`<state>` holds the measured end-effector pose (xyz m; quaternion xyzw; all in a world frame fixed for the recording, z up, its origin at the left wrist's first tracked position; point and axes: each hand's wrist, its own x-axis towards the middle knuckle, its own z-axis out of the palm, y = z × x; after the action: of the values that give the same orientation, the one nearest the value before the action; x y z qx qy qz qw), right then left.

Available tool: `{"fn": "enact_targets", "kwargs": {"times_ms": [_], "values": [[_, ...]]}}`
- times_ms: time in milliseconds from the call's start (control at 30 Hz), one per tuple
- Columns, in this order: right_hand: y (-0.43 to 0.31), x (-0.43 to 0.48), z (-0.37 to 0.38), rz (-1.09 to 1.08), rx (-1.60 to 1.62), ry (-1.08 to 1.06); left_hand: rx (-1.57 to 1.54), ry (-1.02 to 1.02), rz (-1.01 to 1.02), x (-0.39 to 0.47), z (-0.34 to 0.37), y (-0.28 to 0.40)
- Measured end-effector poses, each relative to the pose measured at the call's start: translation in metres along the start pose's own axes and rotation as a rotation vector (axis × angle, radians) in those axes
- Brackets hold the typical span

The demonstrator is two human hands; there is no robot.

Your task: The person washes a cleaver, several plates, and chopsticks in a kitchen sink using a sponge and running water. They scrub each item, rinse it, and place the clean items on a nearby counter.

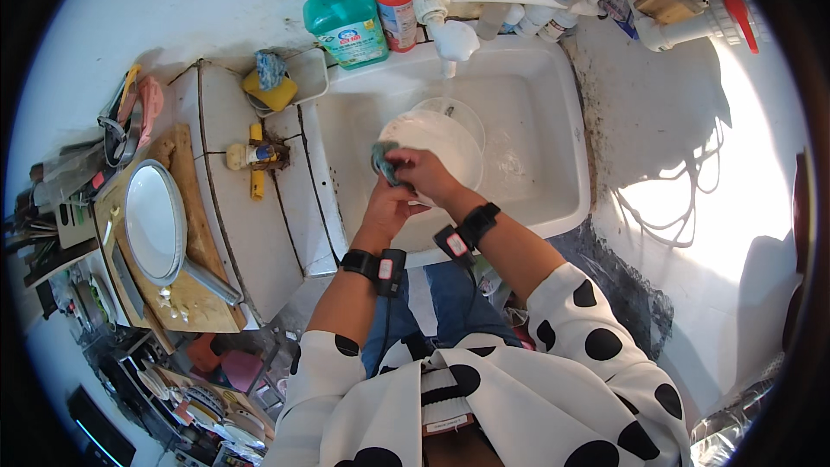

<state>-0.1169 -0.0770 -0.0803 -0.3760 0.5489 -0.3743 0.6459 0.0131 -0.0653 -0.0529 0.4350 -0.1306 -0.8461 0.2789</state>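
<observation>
Over a white ceramic sink [551, 143], my right hand [425, 174] holds a blue-green scrubbing cloth or pad [387, 159] against the left rim of a white bowl [431, 143]. My left hand [389, 207] grips the bowl's near left edge, its thumb close to the pad. Part of the bowl lies hidden under both hands. Behind the bowl, a clear round dish or lid [463, 118] shows in the basin. Water runs from the white tap [454, 42] down beside it.
A green pump bottle [347, 19] and a red-capped bottle [396, 10] stand behind the sink. At left are a yellow sponge [275, 94], a yellow-handled valve [257, 162], and a pan [154, 220] and a knife [128, 279] on a wooden cutting board [207, 292].
</observation>
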Motion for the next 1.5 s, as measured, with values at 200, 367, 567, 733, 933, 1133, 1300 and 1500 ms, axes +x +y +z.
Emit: {"fn": "enact_targets", "kwargs": {"times_ms": [200, 367, 567, 733, 933, 1133, 1300, 1500], "values": [[0.012, -0.038, -0.034, -0.234, -0.465, -0.245, -0.073, 0.221, 0.141, 0.002, -0.003, 0.008], [0.023, -0.012, -0.084, -0.087, -1.070, 0.000, 0.256, 0.231, 0.175, -0.006, 0.020, 0.010], [0.005, 0.025, -0.061, -0.533, -0.907, 0.175, 0.248, 0.126, -0.128, -0.004, 0.024, 0.008], [0.004, 0.020, -0.064, -0.421, -0.952, 0.097, 0.177, 0.117, -0.020, 0.001, 0.012, 0.006], [0.008, -0.032, -0.063, -0.228, -0.749, -0.133, 0.167, 0.183, 0.035, 0.010, 0.000, 0.015], [-0.008, 0.005, -0.028, -0.303, -0.389, -0.092, 0.126, -0.025, -0.179, 0.005, 0.000, 0.011], [0.003, 0.046, -0.066, -0.161, -0.966, 0.170, 0.204, -0.012, -0.052, 0.005, 0.007, 0.016], [0.017, -0.028, -0.066, -0.146, -0.925, 0.143, 0.284, 0.191, 0.080, 0.012, 0.010, 0.026]]}}
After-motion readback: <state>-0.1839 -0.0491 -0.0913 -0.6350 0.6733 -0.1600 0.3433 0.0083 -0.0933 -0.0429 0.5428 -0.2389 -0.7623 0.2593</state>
